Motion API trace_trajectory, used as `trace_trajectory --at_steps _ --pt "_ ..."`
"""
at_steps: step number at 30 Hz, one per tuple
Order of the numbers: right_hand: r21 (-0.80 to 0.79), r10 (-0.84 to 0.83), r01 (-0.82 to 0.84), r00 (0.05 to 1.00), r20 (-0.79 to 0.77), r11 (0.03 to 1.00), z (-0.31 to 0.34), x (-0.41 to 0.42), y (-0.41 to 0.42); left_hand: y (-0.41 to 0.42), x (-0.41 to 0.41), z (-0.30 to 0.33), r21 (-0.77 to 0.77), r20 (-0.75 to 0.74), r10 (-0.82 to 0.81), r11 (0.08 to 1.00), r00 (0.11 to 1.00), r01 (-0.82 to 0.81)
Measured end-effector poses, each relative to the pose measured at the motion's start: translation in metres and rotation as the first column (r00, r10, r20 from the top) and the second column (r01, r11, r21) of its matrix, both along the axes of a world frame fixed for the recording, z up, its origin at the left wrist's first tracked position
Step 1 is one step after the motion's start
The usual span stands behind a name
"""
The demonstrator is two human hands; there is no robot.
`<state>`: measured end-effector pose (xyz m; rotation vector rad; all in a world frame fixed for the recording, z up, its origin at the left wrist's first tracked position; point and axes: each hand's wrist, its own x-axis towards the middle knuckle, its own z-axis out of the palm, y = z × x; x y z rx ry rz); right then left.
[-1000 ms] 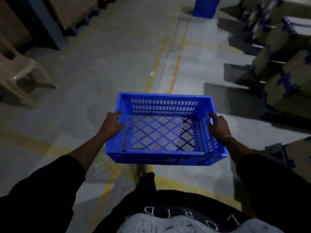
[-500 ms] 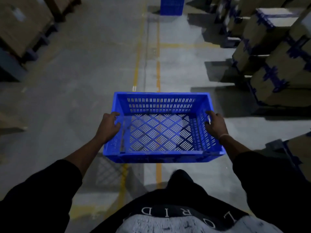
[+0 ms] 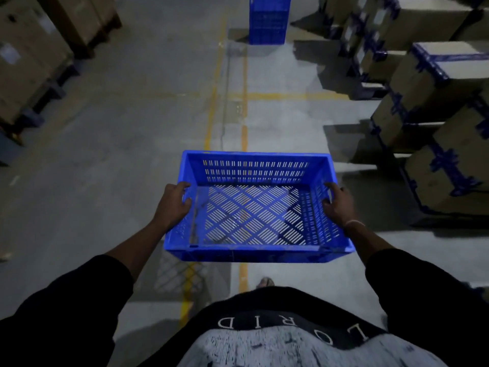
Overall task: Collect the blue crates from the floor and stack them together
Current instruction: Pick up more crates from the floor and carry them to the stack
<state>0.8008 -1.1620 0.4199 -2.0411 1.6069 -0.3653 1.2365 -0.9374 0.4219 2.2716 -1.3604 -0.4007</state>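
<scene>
Blue plastic, slotted all over: the crate (image 3: 258,207) is up off the floor (image 3: 111,144), carried level in front of the person's waist. Left hand (image 3: 173,205) grips the left rim, fingers curled over the edge and into the crate, thumb on the outside. Right hand (image 3: 338,205) grips the right rim the same way, fingertips hooked over the top edge; a pale band sits at that wrist. Both sleeves are black and pushed up the forearms. Nothing lies inside the crate, and its lattice bottom throws a patterned shadow on the concrete below and to the left

Yellow lines (image 3: 244,133) run along the floor, straight ahead under the crate. Far up the aisle, well apart from the carried one, a stack (image 3: 267,19) of blue crates stands on the floor just right of those lines. Cardboard boxes (image 3: 434,83) taped in blue are piled along the right side; more boxes on pallets (image 3: 31,64) line the left. One foot (image 3: 265,282) shows just under the crate's near edge
</scene>
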Motion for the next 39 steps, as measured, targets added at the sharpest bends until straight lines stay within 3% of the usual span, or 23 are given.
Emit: trace_trajectory --at_steps 10,18,28,39 --pt "-0.007 -0.003 0.002 1.0 -0.019 1.0 0.011 0.067 -0.197 -0.198 0.06 0.008 -0.02 -0.026 0.026 0.999 0.999 -0.027" --pt "-0.021 -0.009 0.008 1.0 -0.009 1.0 0.0 0.157 -0.379 -0.391 0.155 -0.012 -0.046 -0.041 0.0 0.999 0.999 -0.002" --pt "-0.031 -0.048 0.047 0.998 -0.033 0.998 0.017 0.257 -0.59 -0.62 0.266 0.02 -0.015 -0.03 -0.058 0.998 0.998 0.057" --pt "-0.061 -0.039 0.038 0.999 -0.023 0.997 -0.004 0.333 -0.871 -0.897 0.339 0.001 -0.034 -0.022 -0.01 0.999 1.0 0.01"
